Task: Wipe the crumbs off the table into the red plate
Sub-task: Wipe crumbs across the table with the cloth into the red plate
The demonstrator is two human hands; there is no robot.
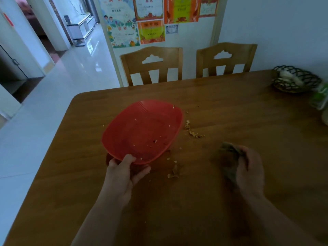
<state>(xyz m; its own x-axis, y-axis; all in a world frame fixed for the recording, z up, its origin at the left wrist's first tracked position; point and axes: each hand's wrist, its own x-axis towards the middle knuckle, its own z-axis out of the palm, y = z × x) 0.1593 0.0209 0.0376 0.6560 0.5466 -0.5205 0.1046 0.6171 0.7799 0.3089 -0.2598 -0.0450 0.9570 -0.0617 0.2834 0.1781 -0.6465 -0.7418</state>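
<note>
A: Red plate [142, 128] sits left of centre on the table [230, 210], far edge raised, near rim pinched by the left hand [122, 173], thumb on top and fingers beneath. A few specks already lie in it.

B: Noted. Crumbs?

A: Two clusters of crumbs: one just beside the plate's right rim [192, 131], one near its near-right corner [174, 172], plus scattered bits. To the right, the right hand [248, 169] is closed around a dark cloth [229, 157], which is blurred; I judge it is resting on or just above the wood.

B: Procedure for this step?

A: My judgement: lower the plate's right rim flush to the tabletop, or hold it just below the table's edge, then sweep the cloth leftward in one flat stroke so bits ride over the lip, not under it. Press lightly to avoid flicking.

B: Obstructions?

A: None in the sweep path. Wire basket [296, 79] far right and a blurred green-and-white item [319, 98] at the right edge stand well apart. Two chairs [154, 64] are at the far side.
</note>
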